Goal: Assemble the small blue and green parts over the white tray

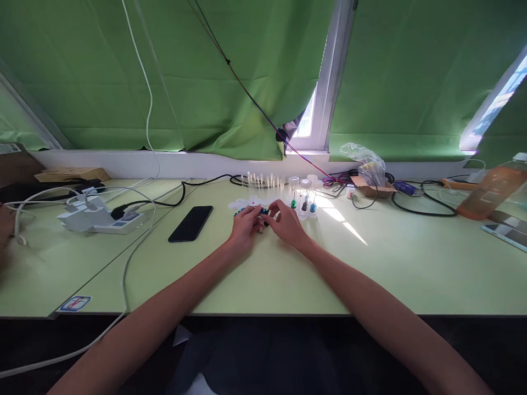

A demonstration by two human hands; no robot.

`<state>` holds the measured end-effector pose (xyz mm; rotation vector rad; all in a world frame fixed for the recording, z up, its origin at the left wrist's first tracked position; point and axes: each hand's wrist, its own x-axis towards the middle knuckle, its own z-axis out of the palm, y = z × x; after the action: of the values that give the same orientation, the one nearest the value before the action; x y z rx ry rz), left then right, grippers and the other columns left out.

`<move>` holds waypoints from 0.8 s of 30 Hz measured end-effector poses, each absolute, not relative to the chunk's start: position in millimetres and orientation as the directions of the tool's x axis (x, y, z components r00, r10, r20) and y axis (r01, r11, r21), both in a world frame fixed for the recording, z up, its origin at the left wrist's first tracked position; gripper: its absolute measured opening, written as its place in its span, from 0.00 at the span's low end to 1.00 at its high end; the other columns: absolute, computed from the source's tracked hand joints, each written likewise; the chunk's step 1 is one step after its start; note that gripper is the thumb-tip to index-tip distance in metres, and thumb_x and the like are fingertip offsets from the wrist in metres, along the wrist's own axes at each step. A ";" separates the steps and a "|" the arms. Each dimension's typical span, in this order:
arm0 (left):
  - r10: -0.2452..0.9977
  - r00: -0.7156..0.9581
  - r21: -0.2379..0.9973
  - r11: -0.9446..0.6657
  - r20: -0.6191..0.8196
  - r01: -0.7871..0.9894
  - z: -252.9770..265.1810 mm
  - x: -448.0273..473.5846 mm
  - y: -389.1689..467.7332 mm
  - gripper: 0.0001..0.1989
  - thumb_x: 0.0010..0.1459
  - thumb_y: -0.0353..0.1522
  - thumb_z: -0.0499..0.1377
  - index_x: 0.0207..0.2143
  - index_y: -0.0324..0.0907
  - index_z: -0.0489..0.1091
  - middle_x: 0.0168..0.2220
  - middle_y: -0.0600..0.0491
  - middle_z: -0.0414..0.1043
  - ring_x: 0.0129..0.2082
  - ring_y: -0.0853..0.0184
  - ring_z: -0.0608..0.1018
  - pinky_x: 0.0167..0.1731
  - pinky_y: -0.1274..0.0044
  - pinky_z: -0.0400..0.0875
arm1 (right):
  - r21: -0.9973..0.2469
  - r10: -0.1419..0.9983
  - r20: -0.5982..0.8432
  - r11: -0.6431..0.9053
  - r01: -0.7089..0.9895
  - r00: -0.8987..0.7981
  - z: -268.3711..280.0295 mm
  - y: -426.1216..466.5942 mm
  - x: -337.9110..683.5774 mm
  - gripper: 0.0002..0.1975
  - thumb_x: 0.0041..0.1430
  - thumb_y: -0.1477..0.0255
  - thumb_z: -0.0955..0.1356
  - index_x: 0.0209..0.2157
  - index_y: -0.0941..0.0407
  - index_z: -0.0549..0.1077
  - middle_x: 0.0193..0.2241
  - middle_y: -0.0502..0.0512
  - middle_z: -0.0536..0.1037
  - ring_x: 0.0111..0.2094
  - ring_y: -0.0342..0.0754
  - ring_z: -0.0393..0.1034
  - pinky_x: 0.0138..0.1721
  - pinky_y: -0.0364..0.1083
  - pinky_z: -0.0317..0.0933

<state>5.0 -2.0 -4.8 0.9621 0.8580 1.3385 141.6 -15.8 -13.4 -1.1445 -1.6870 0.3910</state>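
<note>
My left hand [244, 224] and my right hand [285, 224] meet over the middle of the table, fingers bent and closed. Between their fingertips is a small blue and dark piece [264, 210], too small to name, and my left hand grips it. What my right fingertips pinch is mostly hidden. Behind my hands stands a group of clear thin tubes [263, 184]. Just right of my right hand are clear containers with a small green part [293, 203], a black part [304, 206] and a blue part [313, 208]. More blue bits lie by my left fingers.
A black phone [190, 224] lies left of my hands. Farther left, a white power strip [105, 219] trails cables. An open cardboard box [373, 186] with a plastic bag, an orange bottle [489, 189] and a white phone [506, 236] are right. Another person's hand [5, 222] shows at the left edge.
</note>
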 end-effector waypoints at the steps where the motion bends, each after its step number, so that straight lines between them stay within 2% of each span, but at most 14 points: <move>1: 0.997 0.063 0.923 -0.009 0.035 -0.384 -4.8 5.0 -2.0 0.14 0.43 0.36 0.70 0.27 0.38 0.70 0.22 0.56 0.67 0.17 0.76 0.67 0.18 0.79 0.59 | -0.707 0.824 0.565 0.508 0.493 -0.040 -13.6 -15.5 141.8 0.14 0.57 0.58 0.68 0.35 0.54 0.66 0.32 0.52 0.76 0.28 0.45 0.67 0.30 0.44 0.58; 10: 0.992 0.119 0.928 0.018 0.029 -0.373 -2.7 4.3 -2.5 0.16 0.42 0.37 0.71 0.29 0.39 0.70 0.24 0.56 0.69 0.17 0.76 0.68 0.18 0.80 0.60 | -0.668 0.815 0.575 0.516 0.536 -0.069 -18.0 -10.4 143.1 0.11 0.61 0.62 0.65 0.30 0.54 0.65 0.27 0.50 0.74 0.27 0.44 0.64 0.30 0.43 0.55; 16: 0.989 0.144 0.932 0.032 0.023 -0.362 -2.0 3.2 -3.4 0.16 0.42 0.37 0.71 0.29 0.38 0.72 0.25 0.55 0.69 0.19 0.76 0.68 0.18 0.80 0.59 | -0.647 0.830 0.554 0.481 0.592 -0.068 -19.8 -9.4 142.4 0.19 0.66 0.60 0.60 0.23 0.54 0.64 0.20 0.48 0.70 0.23 0.43 0.61 0.28 0.43 0.52; 24: 0.982 0.184 0.930 0.041 0.029 -0.365 -4.7 4.1 -1.7 0.17 0.41 0.38 0.72 0.30 0.38 0.72 0.25 0.54 0.70 0.18 0.75 0.68 0.17 0.80 0.58 | -0.707 0.876 0.475 0.436 0.557 -0.083 -18.0 -11.4 143.0 0.27 0.69 0.58 0.55 0.20 0.54 0.67 0.17 0.51 0.69 0.21 0.44 0.63 0.28 0.43 0.55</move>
<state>4.1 -1.7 -4.7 1.0092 0.8018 1.2225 143.0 -11.4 -18.0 -1.2362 -1.7628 0.4318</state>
